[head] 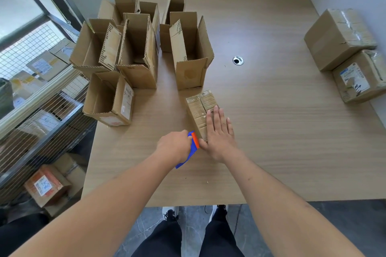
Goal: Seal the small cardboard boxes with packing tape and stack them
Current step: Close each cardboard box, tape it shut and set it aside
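Note:
A small closed cardboard box (200,108) lies in the middle of the wooden table (271,131), its top glossy with tape. My right hand (219,135) presses flat on the box's near end, fingers straight. My left hand (174,146) grips a blue and orange tape dispenser (193,146) at the box's near left corner, next to my right thumb. Several open, unsealed cardboard boxes (135,52) stand upright at the table's back left.
Two sealed boxes (342,54) sit at the table's right edge by the wall. A metal cable grommet (238,60) is set in the tabletop. A wire shelf rack (37,98) with parcels stands on the left. My feet show below the table's near edge.

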The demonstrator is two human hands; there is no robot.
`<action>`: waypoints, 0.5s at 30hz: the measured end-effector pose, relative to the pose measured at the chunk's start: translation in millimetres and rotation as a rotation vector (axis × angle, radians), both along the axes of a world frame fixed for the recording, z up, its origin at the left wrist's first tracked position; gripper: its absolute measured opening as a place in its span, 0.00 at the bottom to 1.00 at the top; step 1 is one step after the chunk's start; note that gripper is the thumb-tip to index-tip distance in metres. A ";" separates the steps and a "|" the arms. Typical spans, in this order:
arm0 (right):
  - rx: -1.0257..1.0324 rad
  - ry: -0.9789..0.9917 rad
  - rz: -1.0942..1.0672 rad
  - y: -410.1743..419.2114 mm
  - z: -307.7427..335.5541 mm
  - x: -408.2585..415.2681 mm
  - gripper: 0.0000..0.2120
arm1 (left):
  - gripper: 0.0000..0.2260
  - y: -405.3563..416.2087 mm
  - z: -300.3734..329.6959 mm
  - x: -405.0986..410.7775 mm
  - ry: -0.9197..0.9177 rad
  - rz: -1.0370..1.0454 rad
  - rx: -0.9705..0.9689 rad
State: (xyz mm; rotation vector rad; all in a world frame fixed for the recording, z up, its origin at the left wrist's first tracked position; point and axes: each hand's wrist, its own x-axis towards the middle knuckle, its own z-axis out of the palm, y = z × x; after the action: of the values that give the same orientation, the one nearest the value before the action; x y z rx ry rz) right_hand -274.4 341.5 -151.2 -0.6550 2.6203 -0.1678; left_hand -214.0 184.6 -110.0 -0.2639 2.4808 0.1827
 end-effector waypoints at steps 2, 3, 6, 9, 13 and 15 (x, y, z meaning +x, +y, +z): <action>0.011 0.001 0.003 1.0 0.8 -0.4 0.46 | 0.09 -4.5 -5.5 2.3 -0.021 0.041 -0.040; 0.016 0.002 0.008 1.7 1.4 -0.3 0.46 | 0.09 -8.9 -9.8 5.8 -0.003 0.072 -0.030; 0.025 0.005 0.010 0.8 2.2 1.4 0.48 | 0.14 -18.4 -17.0 14.8 0.172 0.181 0.021; 0.041 0.051 0.004 -0.3 0.5 3.9 0.51 | 0.20 -20.0 -24.2 17.1 0.237 0.208 0.005; 0.037 0.116 -0.006 -1.6 -3.0 7.4 0.51 | 0.26 -27.9 -39.4 19.5 0.244 0.184 -0.050; 0.022 0.153 -0.016 -3.0 -6.5 8.7 0.50 | 0.28 -33.9 -47.7 22.1 0.226 0.196 -0.048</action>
State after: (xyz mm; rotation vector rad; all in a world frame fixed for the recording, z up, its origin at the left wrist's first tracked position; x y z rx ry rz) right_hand -265.7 338.5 -157.7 -0.6635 2.7702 -0.0965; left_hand -192.0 150.7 -157.7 -0.5333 2.6835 0.2469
